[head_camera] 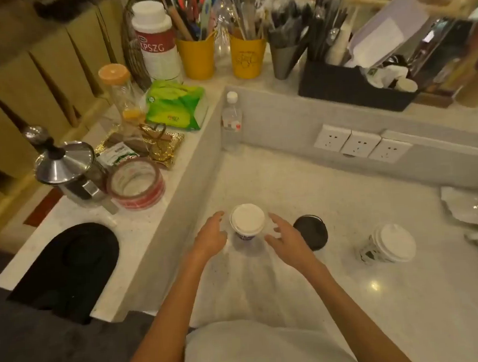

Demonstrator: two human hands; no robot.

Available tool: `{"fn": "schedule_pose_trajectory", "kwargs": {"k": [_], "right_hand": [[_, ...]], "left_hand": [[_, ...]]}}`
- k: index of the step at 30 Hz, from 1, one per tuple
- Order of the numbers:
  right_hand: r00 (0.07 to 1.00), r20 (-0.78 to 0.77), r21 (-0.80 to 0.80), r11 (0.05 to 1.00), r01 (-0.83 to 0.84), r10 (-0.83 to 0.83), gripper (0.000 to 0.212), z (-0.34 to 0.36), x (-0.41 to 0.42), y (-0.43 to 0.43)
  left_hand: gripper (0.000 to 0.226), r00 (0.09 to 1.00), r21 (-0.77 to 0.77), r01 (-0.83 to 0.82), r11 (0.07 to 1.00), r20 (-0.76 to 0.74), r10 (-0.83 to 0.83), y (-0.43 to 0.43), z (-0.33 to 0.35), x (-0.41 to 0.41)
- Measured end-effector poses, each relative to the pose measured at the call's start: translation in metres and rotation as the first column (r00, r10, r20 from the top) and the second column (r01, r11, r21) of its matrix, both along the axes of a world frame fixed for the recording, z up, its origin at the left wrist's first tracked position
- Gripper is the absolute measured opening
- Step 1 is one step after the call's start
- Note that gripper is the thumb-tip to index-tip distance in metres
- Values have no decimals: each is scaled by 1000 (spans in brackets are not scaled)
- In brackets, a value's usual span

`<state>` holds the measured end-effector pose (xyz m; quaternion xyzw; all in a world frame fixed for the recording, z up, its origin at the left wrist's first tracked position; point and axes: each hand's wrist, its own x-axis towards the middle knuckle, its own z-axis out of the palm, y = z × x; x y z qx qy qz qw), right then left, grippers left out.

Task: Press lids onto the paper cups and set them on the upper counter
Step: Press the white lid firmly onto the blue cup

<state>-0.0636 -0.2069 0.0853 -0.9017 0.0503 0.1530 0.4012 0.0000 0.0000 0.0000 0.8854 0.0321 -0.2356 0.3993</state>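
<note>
Lidded paper cup [247, 222] between open left hand [210, 237] and right hand [284, 238]; next: grip, lift to upper counter [139, 223]

The counter [331, 203] is glossy speckled stone. The near paper cup [246, 230] wears a matt white plastic lid [248, 218]. The left pot [69, 168] is shiny metal.

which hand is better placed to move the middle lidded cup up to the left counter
Likely left: the left hand sits beside the lidded cup on the side nearest the upper counter.
</note>
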Motion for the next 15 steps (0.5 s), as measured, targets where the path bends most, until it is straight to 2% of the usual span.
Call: {"fn": "schedule_pose_trajectory", "kwargs": {"k": [2,5,9,12,15], "right_hand": [[999,-12,49,998,-30,30,53,2,9,9],[997,7,101,992,-74,73,64,-11,17,19],[1000,-18,196,981,3,1,90,-29,22,16],[991,-15,295,946,132,-134,102,7,18,17],[976,5,437,878,195,-219,92,36,9,6]], "left_hand": [[60,999,-37,38,999,19,-37,-3,-1,7],[68,991,-201,135,970,16,-135,-13,2,8],[81,996,-326,88,941,28,-83,-17,21,-1],[70,993,-354,106,929,95,-77,-21,53,-7],[56,997,-492,46,869,75,-10,-25,89,-22]]}}
